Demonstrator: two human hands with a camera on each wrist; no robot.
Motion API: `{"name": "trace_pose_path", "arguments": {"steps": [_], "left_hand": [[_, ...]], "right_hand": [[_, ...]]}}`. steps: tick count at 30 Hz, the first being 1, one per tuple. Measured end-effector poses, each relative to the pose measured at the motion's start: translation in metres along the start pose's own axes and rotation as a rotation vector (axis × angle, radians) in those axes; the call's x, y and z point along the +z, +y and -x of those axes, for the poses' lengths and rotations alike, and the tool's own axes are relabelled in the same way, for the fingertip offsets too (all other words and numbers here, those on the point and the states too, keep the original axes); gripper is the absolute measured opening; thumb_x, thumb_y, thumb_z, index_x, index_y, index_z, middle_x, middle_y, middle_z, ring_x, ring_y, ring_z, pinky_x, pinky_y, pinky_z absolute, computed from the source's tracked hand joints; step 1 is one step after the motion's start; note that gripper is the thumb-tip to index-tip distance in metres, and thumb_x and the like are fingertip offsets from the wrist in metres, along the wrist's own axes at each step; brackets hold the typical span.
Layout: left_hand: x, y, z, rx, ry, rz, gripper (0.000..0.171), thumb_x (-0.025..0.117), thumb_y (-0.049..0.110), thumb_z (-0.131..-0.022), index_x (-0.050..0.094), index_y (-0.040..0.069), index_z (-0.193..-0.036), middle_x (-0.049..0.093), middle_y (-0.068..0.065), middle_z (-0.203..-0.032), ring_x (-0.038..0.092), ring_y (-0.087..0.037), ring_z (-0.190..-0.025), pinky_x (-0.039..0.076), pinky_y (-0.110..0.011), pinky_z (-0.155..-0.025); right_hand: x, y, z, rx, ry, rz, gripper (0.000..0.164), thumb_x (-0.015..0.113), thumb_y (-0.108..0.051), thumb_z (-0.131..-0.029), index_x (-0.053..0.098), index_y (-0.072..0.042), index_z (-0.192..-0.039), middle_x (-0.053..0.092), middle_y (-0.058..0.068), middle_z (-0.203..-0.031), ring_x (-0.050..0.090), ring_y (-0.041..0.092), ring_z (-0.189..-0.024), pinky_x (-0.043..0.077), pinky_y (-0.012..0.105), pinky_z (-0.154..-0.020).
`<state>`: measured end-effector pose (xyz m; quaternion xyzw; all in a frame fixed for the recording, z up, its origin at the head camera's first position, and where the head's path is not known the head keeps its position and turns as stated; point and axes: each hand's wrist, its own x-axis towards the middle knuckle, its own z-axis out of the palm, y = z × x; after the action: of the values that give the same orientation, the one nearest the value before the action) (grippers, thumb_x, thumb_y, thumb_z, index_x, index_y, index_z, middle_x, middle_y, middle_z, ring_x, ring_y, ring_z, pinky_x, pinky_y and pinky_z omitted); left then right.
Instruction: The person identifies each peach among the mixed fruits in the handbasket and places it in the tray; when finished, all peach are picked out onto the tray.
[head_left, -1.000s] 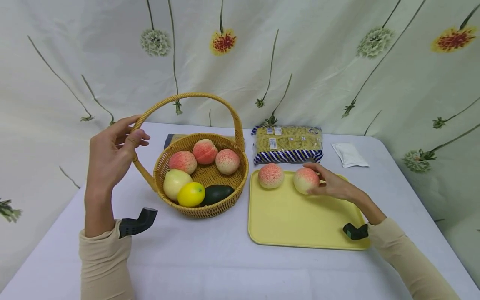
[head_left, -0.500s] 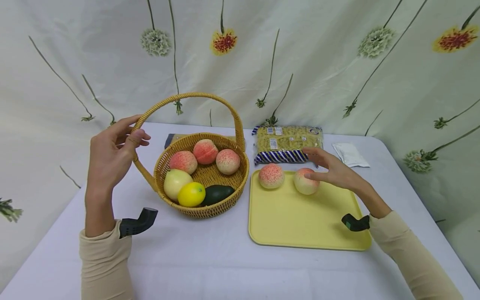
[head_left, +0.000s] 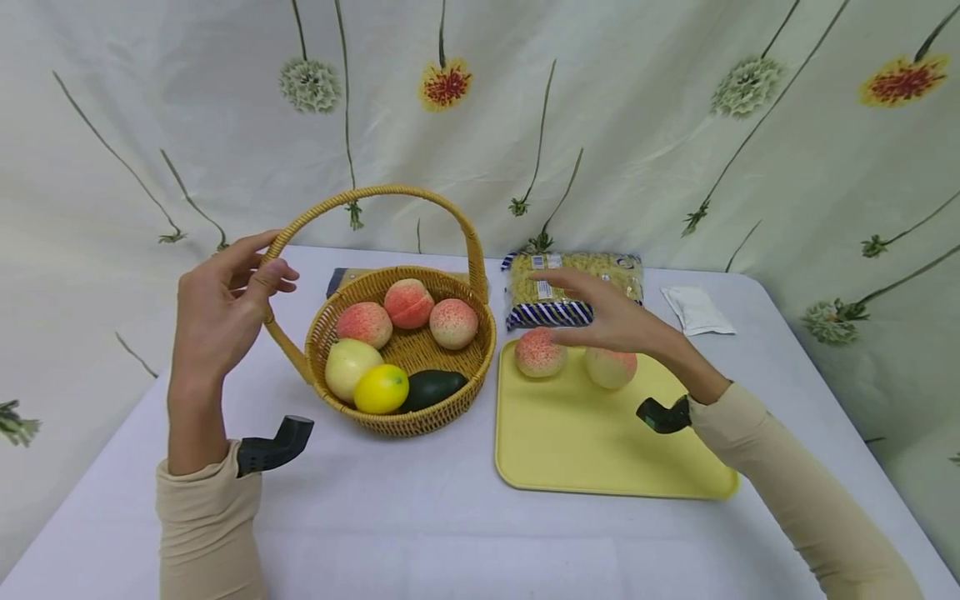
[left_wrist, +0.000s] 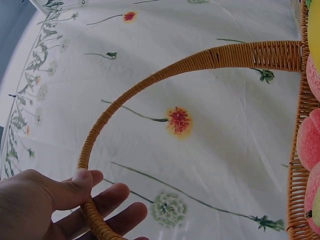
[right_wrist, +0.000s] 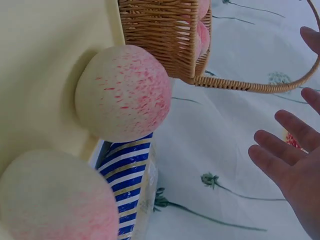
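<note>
My left hand [head_left: 228, 304] holds the left side of the arched handle [left_wrist: 145, 85] of a wicker basket [head_left: 408, 423], thumb and fingers around it. In the basket lie three peaches [head_left: 409, 303], a pale yellow-green pear-like fruit [head_left: 351, 368], a yellow lemon [head_left: 382, 389] and a dark green avocado-like fruit [head_left: 432, 389]. My right hand [head_left: 611, 312] hovers over the back of a yellow tray [head_left: 600, 450], fingers spread and holding nothing. Beneath it on the tray sit a left peach [right_wrist: 125, 92] and a right peach [right_wrist: 57, 200], both partly covered by the hand in the head view.
Behind the tray lies a bag of pasta [head_left: 540, 312] with blue and white stripes. A small white packet [head_left: 697, 310] is at the back right. Some flat grey-brown thing [head_left: 348, 279] shows behind the basket. A flowered cloth [head_left: 637, 125] hangs behind the table.
My right hand has let go of the right peach, lifted and moved left above the tray. That peach stays on the tray. The left hand and basket have not moved.
</note>
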<state>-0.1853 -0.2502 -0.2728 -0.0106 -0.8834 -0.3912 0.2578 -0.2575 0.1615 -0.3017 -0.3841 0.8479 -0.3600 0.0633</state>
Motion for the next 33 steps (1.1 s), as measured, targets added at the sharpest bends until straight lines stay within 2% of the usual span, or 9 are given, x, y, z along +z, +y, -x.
{"name": "trace_pose_path", "arguments": {"steps": [2,8,17,24,33], "left_hand": [[0.0,0.0,0.0,-0.001,-0.002,-0.002,0.038,0.058,0.023,-0.096,0.058,0.021,-0.134,0.067,0.001,-0.09,0.059,0.009,-0.077,0.044,-0.009,-0.068],[0.001,0.0,0.0,0.001,-0.002,-0.001,0.039,0.058,0.023,-0.096,0.057,0.02,-0.134,0.068,-0.008,-0.095,0.058,0.009,-0.078,0.045,-0.009,-0.067],[-0.001,-0.001,0.0,0.011,-0.001,0.005,0.038,0.058,0.023,-0.096,0.058,0.019,-0.134,0.067,0.002,-0.09,0.058,0.009,-0.077,0.044,-0.008,-0.068],[0.0,-0.003,0.0,0.006,-0.002,0.006,0.038,0.058,0.022,-0.096,0.058,0.02,-0.134,0.068,0.0,-0.091,0.059,0.009,-0.077,0.045,-0.009,-0.067],[-0.001,-0.001,0.0,0.01,0.001,0.016,0.038,0.058,0.021,-0.096,0.058,0.019,-0.133,0.068,0.001,-0.09,0.059,0.009,-0.076,0.045,-0.01,-0.066]], "right_hand": [[0.001,-0.006,-0.009,-0.025,-0.022,0.021,0.071,0.072,-0.026,-0.087,0.035,-0.023,-0.148,0.031,-0.001,-0.153,0.032,0.025,-0.14,0.03,0.051,-0.11],[0.003,-0.023,-0.035,-0.027,-0.066,0.084,0.075,0.072,-0.039,-0.084,0.035,-0.024,-0.148,0.033,-0.005,-0.152,0.034,0.019,-0.138,0.033,0.047,-0.108],[0.013,-0.042,-0.067,-0.101,-0.081,0.124,0.072,0.072,-0.042,-0.084,0.038,-0.026,-0.146,0.038,-0.007,-0.149,0.033,0.014,-0.138,0.033,0.043,-0.109],[0.027,-0.05,-0.091,-0.142,-0.13,0.133,0.071,0.071,-0.039,-0.085,0.039,-0.023,-0.146,0.035,-0.004,-0.151,0.029,0.013,-0.14,0.028,0.041,-0.112],[0.04,-0.055,-0.112,-0.166,-0.191,0.104,0.069,0.071,-0.033,-0.086,0.04,-0.017,-0.146,0.037,0.0,-0.15,0.029,0.013,-0.14,0.028,0.036,-0.112]]}}
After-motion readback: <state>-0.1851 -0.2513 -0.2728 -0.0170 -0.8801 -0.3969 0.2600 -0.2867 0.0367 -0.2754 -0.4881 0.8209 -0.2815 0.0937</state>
